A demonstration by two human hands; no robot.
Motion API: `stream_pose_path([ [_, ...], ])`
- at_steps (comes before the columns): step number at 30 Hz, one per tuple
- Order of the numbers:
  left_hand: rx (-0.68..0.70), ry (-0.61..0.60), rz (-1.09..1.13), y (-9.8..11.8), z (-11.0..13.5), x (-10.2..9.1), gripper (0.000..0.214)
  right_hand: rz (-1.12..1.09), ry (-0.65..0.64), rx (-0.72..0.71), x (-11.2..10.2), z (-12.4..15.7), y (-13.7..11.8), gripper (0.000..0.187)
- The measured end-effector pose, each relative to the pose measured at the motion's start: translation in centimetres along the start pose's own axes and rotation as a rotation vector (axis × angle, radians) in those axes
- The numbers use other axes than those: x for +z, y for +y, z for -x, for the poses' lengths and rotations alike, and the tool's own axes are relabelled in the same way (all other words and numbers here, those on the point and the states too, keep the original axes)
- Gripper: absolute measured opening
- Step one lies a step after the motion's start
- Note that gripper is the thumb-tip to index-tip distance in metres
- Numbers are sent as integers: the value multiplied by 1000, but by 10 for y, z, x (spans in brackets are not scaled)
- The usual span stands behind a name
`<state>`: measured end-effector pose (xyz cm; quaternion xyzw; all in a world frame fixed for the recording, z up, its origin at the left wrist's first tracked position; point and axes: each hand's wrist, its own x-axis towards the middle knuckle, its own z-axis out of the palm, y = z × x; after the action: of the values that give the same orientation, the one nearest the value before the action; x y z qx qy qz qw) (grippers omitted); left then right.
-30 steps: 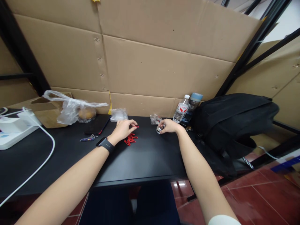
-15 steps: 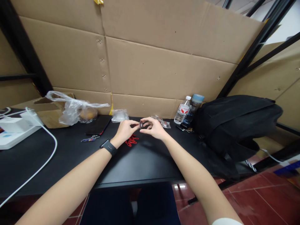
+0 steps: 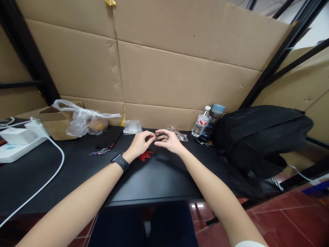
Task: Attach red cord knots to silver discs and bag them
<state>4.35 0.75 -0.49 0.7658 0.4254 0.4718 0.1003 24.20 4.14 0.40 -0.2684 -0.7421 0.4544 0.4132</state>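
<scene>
Over the middle of the black table, a small dark disc-like piece (image 3: 156,137) stands nearly edge-on between my hands; its kind is too small to make out. My right hand (image 3: 169,141) curls around it from the right, thumb below and fingers above, gripping its edge. From the left, my left hand (image 3: 141,142) reaches in with thumb and forefinger closed at the piece's near side. A dark watch (image 3: 120,162) is strapped on my left wrist. Below my left fingers lies a tangle of red cord (image 3: 145,155) on the table.
Behind my hands are a clear plastic packet (image 3: 132,127) and another small packet (image 3: 183,137). A water bottle (image 3: 201,121), a blue-lidded bottle (image 3: 214,115) and a black backpack (image 3: 259,140) stand right. Left are a keychain (image 3: 99,152), a plastic bag (image 3: 79,121) and a power strip (image 3: 19,151).
The dark piece has turned from showing its round face to standing more edge-on between my fingers. My hands stay in nearly the same place; the view has shifted slightly.
</scene>
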Motion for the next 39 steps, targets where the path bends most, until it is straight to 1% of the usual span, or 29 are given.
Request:
stream_pose_path([
  [4, 14, 0, 14, 2, 1, 0, 16, -82, 44, 24, 3, 1, 2, 60],
  [6, 8, -2, 22, 3, 1, 1, 16, -100, 52, 34, 4, 1, 3, 56],
  [9, 8, 19, -12, 4, 1, 1, 13, -61, 46, 45, 2, 0, 4, 46],
  [11, 9, 43, -51, 4, 1, 1, 11, -3, 17, 46, -1, -1, 3, 38],
  [14, 7, 54, -76, 4, 1, 2, 10, 102, -19, 41, -8, -3, 5, 33],
  [21, 35, -27, -54, 5, 2, 4, 12, 364, -27, -62, -14, -5, 9, 14],
  [25, -14, 29, -19, 4, 3, 8, 22, 568, -11, -126, -17, -4, 4, 8],
  [26, -24, 18, -16, 4, 4, 9, 25, 582, -13, -132, -18, -4, 2, 7],
  [27, -23, -18, -29, 3, 5, 11, 26, 580, -18, -131, -19, -4, 1, 7],
  [30, 13, -198, -149, 0, 9, 15, 27, 550, -20, -102, -22, -4, 0, 9],
  [32, 16, -261, -216, -3, 9, 16, 29, 565, -7, -98, -25, -5, 1, 9],
  [35, -15, -239, -252, -11, 7, 11, 36, 620, -27, -121, -28, -5, 7, 10],
  [37, -30, -212, -280, -18, 4, 4, 33, 663, -79, -114, -32, -5, 9, 11],
  [39, -23, -241, -320, -25, 1, -4, 27, 724, -134, -64, -40, -4, 10, 10],
])
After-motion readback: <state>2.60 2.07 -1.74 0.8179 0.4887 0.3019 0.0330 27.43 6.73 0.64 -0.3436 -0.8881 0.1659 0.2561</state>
